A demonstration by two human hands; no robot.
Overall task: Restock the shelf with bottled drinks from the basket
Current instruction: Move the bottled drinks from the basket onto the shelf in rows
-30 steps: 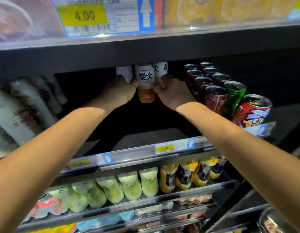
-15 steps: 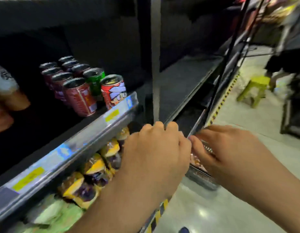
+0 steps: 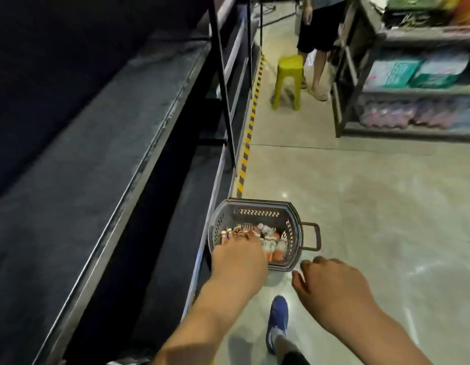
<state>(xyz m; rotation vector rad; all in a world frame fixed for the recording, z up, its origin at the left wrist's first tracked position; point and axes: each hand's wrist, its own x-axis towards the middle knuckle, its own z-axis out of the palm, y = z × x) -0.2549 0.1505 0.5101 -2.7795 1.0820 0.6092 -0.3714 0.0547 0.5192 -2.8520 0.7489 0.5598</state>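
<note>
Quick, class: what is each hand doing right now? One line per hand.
Left hand: down in the basket on the bottles; grip cannot be told.
Right hand: open, fingers loosely curled, holding nothing.

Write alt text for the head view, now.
The left hand reaches into a grey basket of bottles on the floor beside a dark shelf; whether it grips one is unclear. The right hand hovers empty near it. A yellow stool and another person stand behind.

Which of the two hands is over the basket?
The left hand, above the bottles in the basket; the right hand hangs outside it.
</note>
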